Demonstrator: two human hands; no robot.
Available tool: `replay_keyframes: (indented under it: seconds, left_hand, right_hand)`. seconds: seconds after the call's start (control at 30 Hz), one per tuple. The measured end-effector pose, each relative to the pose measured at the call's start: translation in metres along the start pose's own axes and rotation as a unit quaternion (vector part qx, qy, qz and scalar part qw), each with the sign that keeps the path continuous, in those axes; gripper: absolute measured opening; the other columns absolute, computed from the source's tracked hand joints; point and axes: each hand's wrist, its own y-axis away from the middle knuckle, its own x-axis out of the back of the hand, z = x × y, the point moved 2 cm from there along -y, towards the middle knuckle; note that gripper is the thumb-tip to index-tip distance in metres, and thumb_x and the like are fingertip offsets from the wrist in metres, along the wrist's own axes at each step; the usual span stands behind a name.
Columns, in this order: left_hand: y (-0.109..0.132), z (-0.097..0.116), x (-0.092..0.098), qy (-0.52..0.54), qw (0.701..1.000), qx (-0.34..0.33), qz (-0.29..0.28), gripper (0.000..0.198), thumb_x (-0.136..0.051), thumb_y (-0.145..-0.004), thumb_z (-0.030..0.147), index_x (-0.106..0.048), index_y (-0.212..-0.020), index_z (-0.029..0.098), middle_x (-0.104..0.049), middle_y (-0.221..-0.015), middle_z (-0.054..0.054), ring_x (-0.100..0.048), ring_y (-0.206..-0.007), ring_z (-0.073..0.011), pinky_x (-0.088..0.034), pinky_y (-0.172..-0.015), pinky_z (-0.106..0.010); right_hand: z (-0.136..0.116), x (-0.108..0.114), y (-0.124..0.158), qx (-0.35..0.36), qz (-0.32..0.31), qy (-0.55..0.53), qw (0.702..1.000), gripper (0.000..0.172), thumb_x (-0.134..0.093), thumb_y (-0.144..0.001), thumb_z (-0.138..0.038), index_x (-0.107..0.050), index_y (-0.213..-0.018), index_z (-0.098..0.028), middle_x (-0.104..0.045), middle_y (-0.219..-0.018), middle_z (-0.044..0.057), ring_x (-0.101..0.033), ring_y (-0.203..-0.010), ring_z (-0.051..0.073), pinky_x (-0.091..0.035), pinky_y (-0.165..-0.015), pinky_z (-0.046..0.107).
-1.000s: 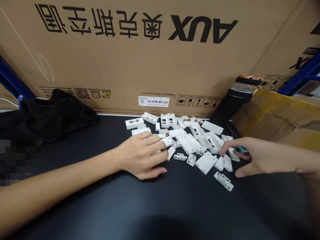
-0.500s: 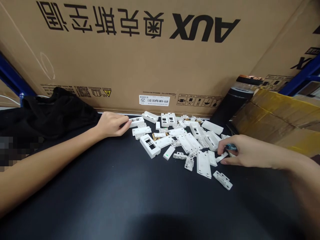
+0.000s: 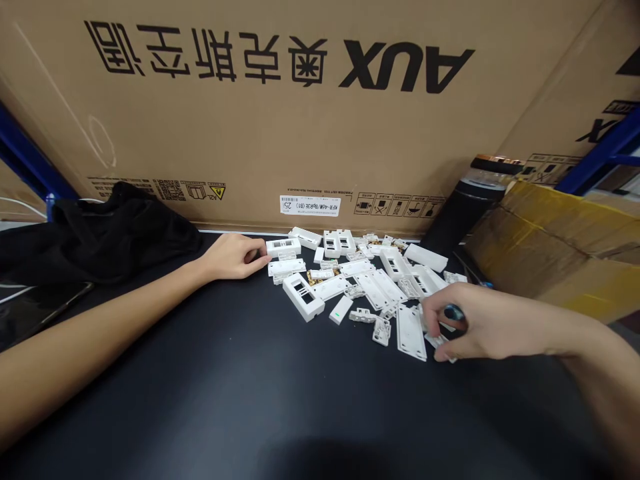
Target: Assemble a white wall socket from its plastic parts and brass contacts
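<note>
My left hand point(image 3: 233, 257) rests half-open, fingertips against a white housing point(image 3: 283, 248) at 11 o'clock; my right hand point(image 3: 483, 321) curls shut on a blue tool point(image 3: 454, 312) at 2 o'clock, white parts point(image 3: 370, 283) lying loose between.

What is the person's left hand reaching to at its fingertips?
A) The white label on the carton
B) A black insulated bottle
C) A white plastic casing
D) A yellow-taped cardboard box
C: the fingertips of the left hand reach the end of a white plastic casing at the back of the scattered parts.
</note>
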Motion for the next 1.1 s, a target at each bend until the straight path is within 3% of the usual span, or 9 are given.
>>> replay_keyframes:
  seconds: [0.17,0.27,0.37,0.63,0.77,0.9,1.0,1.1]
  left_hand:
    - [-0.003,0.001,-0.002,0.007,1.0,0.012,-0.006,0.044,-0.049,-0.097,0.058,-0.058,-0.079,0.019,-0.055,-0.055,0.004,-0.047,-0.05,-0.013,-0.028,-0.057,-0.025]
    - [-0.005,0.002,-0.003,0.005,1.0,0.008,-0.011,0.049,-0.043,-0.101,0.057,-0.056,-0.072,0.02,-0.052,-0.053,0.003,-0.043,-0.049,-0.0136,-0.026,-0.055,-0.026]
    - [-0.004,0.003,-0.001,0.007,1.0,-0.016,-0.007,0.051,-0.037,-0.105,0.05,-0.057,-0.069,0.02,-0.052,-0.054,0.001,-0.045,-0.05,-0.0151,-0.026,-0.056,-0.028]
    - [0.005,0.023,-0.002,0.037,0.983,-0.159,0.082,0.048,-0.039,-0.104,0.034,-0.043,-0.057,0.02,-0.04,-0.047,0.003,-0.033,-0.043,-0.0125,-0.023,-0.052,-0.031]
    - [0.011,0.06,-0.005,0.056,0.955,-0.232,0.174,0.044,-0.037,-0.101,0.028,-0.037,-0.057,0.022,-0.037,-0.047,0.003,-0.032,-0.044,-0.0143,-0.025,-0.051,-0.033]
    - [0.021,0.124,-0.001,0.069,0.917,-0.328,0.215,0.029,-0.048,-0.096,0.022,-0.052,-0.068,0.021,-0.051,-0.057,0.001,-0.047,-0.053,-0.0151,-0.037,-0.055,-0.032]
    - [0.03,0.168,0.002,0.062,0.908,-0.37,0.188,0.011,-0.056,-0.093,0.018,-0.064,-0.085,0.018,-0.067,-0.077,-0.003,-0.062,-0.073,-0.0177,-0.048,-0.066,-0.032]
    - [0.036,0.192,-0.002,0.068,0.925,-0.357,0.115,0.016,-0.057,-0.095,0.019,-0.067,-0.106,0.014,-0.072,-0.112,-0.008,-0.066,-0.103,-0.0225,-0.054,-0.089,-0.035]
  right_hand:
    - [-0.004,0.004,-0.013,0.031,0.128,0.003,0.991,0.033,-0.069,-0.086,-0.054,-0.072,-0.082,-0.022,-0.067,-0.068,0.001,-0.056,-0.057,0.014,-0.041,-0.055,0.026]
    - [0.002,0.007,-0.018,0.004,0.19,0.024,0.981,0.036,-0.062,-0.09,-0.057,-0.075,-0.099,-0.024,-0.072,-0.075,0.002,-0.062,-0.061,0.017,-0.045,-0.059,0.028]
    - [0.008,0.005,-0.023,-0.004,0.189,0.068,0.98,0.035,-0.061,-0.092,-0.052,-0.077,-0.108,-0.026,-0.077,-0.082,0.003,-0.069,-0.07,0.021,-0.049,-0.066,0.031]
    - [-0.001,-0.005,-0.03,0.082,0.158,0.094,0.98,0.023,-0.059,-0.092,-0.033,-0.081,-0.094,-0.028,-0.081,-0.092,0.0,-0.074,-0.079,0.02,-0.05,-0.068,0.028]
    - [-0.003,-0.006,-0.031,0.081,0.159,0.118,0.977,0.02,-0.059,-0.09,-0.027,-0.079,-0.088,-0.027,-0.079,-0.08,0.0,-0.071,-0.069,0.018,-0.044,-0.062,0.027]
    - [-0.002,-0.006,-0.031,0.055,0.162,0.138,0.976,0.019,-0.059,-0.088,-0.025,-0.078,-0.092,-0.026,-0.078,-0.079,0.001,-0.067,-0.062,0.017,-0.039,-0.057,0.027]
    - [-0.002,-0.007,-0.03,0.05,0.162,0.143,0.975,0.02,-0.059,-0.087,-0.023,-0.077,-0.094,-0.026,-0.078,-0.081,0.002,-0.067,-0.065,0.018,-0.041,-0.061,0.028]
    - [-0.002,-0.006,-0.03,0.046,0.165,0.143,0.975,0.02,-0.058,-0.088,-0.026,-0.077,-0.095,-0.025,-0.078,-0.083,0.003,-0.068,-0.07,0.019,-0.043,-0.064,0.028]
